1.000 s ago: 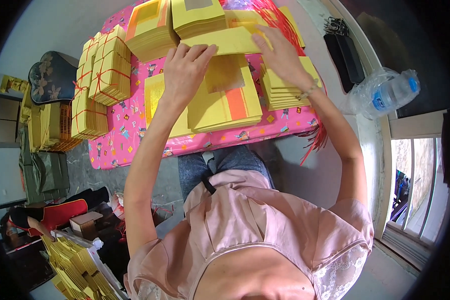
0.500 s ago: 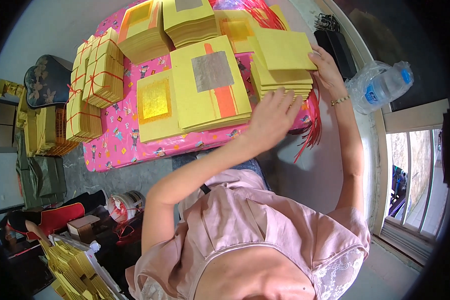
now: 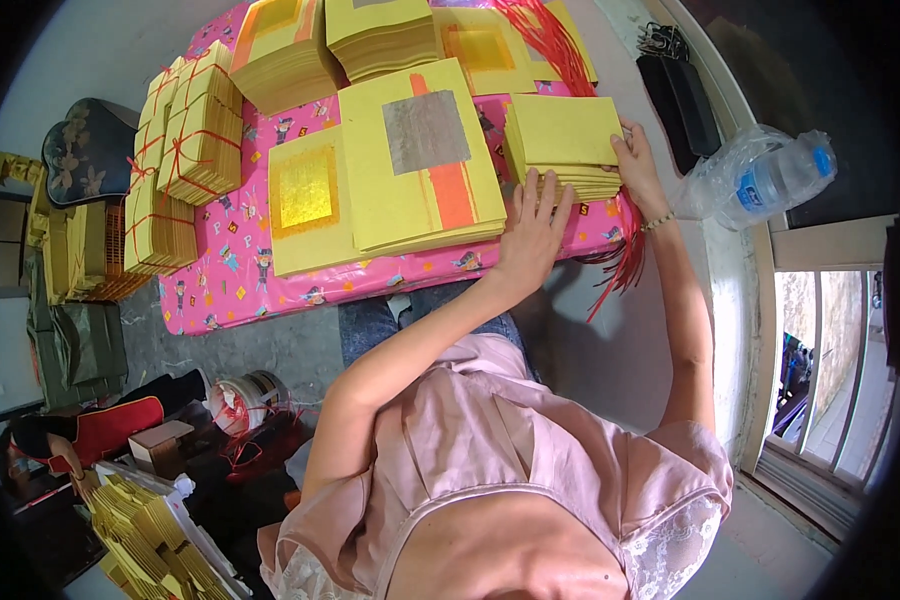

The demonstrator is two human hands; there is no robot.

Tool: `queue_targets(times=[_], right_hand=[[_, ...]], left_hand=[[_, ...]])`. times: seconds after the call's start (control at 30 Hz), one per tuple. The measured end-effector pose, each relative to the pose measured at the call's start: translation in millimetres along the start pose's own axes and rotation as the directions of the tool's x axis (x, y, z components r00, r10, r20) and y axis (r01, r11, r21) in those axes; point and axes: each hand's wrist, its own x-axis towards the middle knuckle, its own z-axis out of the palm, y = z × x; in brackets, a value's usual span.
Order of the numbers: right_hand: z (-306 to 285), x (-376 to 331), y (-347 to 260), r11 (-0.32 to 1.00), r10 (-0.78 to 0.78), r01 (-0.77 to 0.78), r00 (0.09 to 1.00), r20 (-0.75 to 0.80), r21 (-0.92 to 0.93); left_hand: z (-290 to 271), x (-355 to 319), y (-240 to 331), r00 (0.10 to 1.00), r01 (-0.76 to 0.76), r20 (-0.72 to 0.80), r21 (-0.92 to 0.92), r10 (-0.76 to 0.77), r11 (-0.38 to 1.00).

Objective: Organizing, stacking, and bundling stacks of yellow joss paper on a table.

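A stack of folded yellow joss paper point(image 3: 570, 130) lies at the near right of the pink-covered table. My left hand point(image 3: 532, 235) rests against the stack's front edge, its fingers stretched out and slightly spread. At the stack's right edge, my right hand point(image 3: 638, 170) grips the folded sheets near the top, thumb toward me; its other fingers are partly hidden. Left of my left hand lies a flat pile of larger yellow sheets point(image 3: 370, 185), the top one bearing a silver square and an orange stripe. Beside it is a sheet with a gold square point(image 3: 308, 200).
Tied yellow bundles point(image 3: 202, 150) stand on the pink tablecloth point(image 3: 240, 300) at left. Tall paper stacks point(image 3: 285, 70) and red strings point(image 3: 550, 45) lie farther back. A bagged plastic bottle point(image 3: 775, 185) sits on the right ledge. Another person's arm point(image 3: 65, 455) shows at lower left.
The top folded piece, raised and tilted before, now lies flat on the stack. My right hand has come down with it, and my left hand has shifted slightly left along the front edge.
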Motion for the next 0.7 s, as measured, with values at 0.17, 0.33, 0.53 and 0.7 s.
queue_targets(times=[0.17,0.33,0.53,0.7], right_hand=[[-1,-7,4,0.998,-0.051,0.051,0.999,0.002,0.04],[-2,-8,13,0.988,-0.14,0.142,0.989,0.039,-0.067],[-2,-8,23,0.884,-0.334,0.326,0.942,0.037,-0.335],[0,-15,16,0.891,-0.293,0.279,0.956,0.016,-0.359]], left_hand=[[-9,-1,4,0.978,0.008,0.208,0.124,-0.034,0.992],[2,-6,1,0.993,0.03,0.108,0.106,-0.042,0.994],[-4,-7,0,0.991,0.054,0.119,-0.003,-0.053,0.999],[-8,-1,4,0.991,0.089,0.114,-0.131,-0.074,0.987]])
